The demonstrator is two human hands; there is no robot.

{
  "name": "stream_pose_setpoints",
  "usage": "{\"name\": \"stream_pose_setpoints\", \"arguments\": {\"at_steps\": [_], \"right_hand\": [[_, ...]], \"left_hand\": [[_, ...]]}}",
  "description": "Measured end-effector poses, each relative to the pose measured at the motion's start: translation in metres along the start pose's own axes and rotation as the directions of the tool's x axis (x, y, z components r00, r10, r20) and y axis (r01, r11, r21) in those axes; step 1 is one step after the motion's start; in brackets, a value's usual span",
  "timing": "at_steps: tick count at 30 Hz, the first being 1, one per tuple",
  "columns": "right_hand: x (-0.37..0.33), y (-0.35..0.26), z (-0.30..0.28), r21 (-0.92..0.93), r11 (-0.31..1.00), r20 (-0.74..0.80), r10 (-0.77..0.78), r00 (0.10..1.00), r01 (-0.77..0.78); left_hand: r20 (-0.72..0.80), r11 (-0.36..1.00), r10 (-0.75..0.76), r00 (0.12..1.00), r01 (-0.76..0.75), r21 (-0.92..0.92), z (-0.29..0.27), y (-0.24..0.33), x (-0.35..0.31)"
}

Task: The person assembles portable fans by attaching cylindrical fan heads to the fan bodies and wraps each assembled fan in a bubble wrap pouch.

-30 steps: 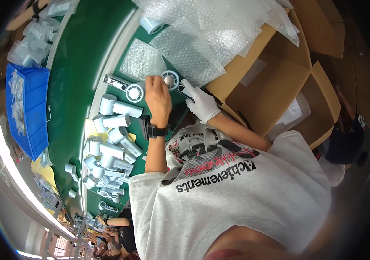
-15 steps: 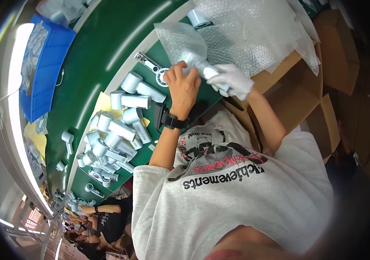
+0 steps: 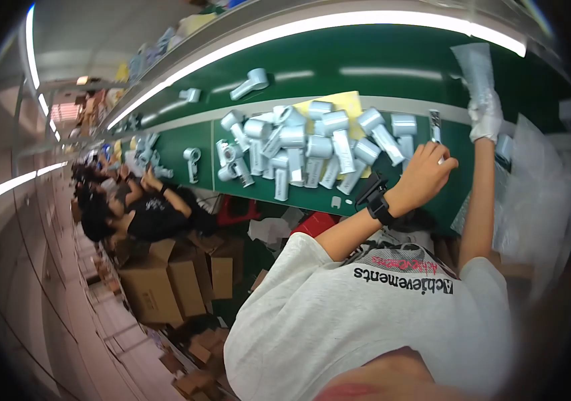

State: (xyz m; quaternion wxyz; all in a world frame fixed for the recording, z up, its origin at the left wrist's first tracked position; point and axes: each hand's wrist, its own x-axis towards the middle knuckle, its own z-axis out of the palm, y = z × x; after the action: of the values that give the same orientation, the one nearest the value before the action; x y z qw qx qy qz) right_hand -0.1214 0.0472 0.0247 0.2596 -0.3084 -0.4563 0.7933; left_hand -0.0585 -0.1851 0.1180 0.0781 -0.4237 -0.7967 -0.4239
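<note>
My gloved right hand (image 3: 484, 119) is closed around the lower end of a bubble-wrap bag (image 3: 476, 70) at the far right of the bench. A pale blue handheld fan shows faintly through the wrap. My bare left hand (image 3: 427, 175), with a black strap device at the wrist, hovers at the bench's near side. Its bent fingers are apart, close to a fan with a dark-and-white handle (image 3: 435, 125), whose round head they partly cover. To the left lies a heap of pale blue handheld fans (image 3: 292, 144), partly on a yellow sheet (image 3: 349, 101).
Loose bubble wrap (image 3: 536, 200) hangs at the right. Separate fans lie at the far side (image 3: 252, 83) and left (image 3: 192, 164). A co-worker in black (image 3: 158, 217) works further left. Open cardboard boxes (image 3: 155, 284) stand on the floor. A bright lamp (image 3: 339, 20) hangs over the bench.
The view has turned left, bringing co-workers and floor boxes further into sight. My right hand has carried the bag away from my body, over the far bench. My left hand stays near the dark-and-white fan.
</note>
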Motion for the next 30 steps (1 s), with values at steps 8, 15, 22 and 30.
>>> {"name": "stream_pose_setpoints", "arguments": {"at_steps": [8, 15, 22, 30], "right_hand": [[-0.063, 0.054, -0.008, -0.857, 0.391, 0.433, 0.189, 0.881, 0.337], [-0.161, 0.070, -0.010, -0.876, 0.366, 0.212, -0.296, 0.931, 0.316], [-0.190, -0.089, -0.033, -0.677, 0.636, 0.490, 0.013, 0.872, 0.371], [-0.206, -0.196, 0.040, -0.130, 0.440, 0.965, 0.263, 0.011, 0.889]], "left_hand": [[0.086, 0.747, -0.635, 0.768, 0.638, -0.184, -0.087, -0.025, -0.132], [0.175, 0.818, -0.455, 0.873, 0.487, -0.306, -0.049, -0.007, -0.083], [-0.135, 0.938, -0.262, 0.956, 0.219, -0.270, -0.048, -0.022, 0.002], [0.871, 0.247, 0.341, 0.354, 0.860, -0.447, -0.038, 0.004, 0.001]]}}
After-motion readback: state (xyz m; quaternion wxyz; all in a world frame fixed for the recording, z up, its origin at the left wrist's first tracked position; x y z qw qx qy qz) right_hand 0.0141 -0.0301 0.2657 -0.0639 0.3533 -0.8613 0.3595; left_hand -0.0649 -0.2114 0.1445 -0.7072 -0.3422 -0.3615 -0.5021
